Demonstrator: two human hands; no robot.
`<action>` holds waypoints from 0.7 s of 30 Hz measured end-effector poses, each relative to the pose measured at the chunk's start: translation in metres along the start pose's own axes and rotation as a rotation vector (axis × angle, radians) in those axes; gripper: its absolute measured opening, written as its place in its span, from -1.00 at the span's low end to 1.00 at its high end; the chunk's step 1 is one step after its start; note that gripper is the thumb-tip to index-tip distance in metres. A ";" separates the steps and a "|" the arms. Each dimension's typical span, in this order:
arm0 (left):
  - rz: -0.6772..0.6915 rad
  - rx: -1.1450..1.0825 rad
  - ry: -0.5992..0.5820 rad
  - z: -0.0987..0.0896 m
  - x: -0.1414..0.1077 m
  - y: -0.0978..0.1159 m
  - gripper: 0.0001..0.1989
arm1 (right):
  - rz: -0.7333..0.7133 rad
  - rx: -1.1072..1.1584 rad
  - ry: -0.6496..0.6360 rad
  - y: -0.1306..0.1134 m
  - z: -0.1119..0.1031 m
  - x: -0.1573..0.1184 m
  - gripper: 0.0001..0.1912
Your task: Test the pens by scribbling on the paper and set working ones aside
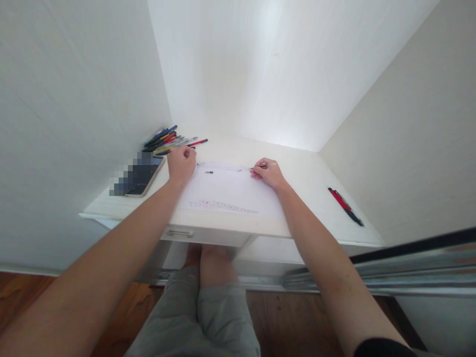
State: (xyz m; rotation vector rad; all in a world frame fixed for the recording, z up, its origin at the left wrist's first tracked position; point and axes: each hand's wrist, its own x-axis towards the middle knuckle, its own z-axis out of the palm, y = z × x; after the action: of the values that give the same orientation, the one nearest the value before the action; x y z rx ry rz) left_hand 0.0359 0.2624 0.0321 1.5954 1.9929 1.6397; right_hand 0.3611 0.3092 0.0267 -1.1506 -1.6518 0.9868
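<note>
- 1 pen [264, 166] clamped in right hand [268, 173], above paper's upper right; long axis roughly sideways, dark end left.
- 1 paper [230, 191], 1 phone [147, 176].
- Left hand [181, 164]: fingers curled, can't tell if gripping.
- Pen pile [161, 139]: uncountable.

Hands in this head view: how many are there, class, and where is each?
2. The left hand is at the paper's far left, near the pen pile; the right hand is at its far right, holding a slim pen.
</note>
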 end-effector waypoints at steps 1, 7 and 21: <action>0.038 0.029 -0.015 -0.001 -0.002 0.003 -0.80 | -0.008 -0.010 -0.007 0.002 0.000 0.000 -0.87; 0.211 0.144 -0.202 0.000 -0.012 0.013 -0.77 | -0.078 -0.091 -0.025 0.008 -0.002 0.002 -0.90; 0.207 0.385 -0.393 0.009 -0.013 0.010 -0.83 | -0.121 -0.241 -0.067 0.004 -0.003 -0.001 -0.84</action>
State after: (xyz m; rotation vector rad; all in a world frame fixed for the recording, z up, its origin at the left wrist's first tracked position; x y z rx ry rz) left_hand 0.0538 0.2572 0.0300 2.1170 2.0624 0.9155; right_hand 0.3657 0.3098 0.0235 -1.1681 -1.9106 0.7726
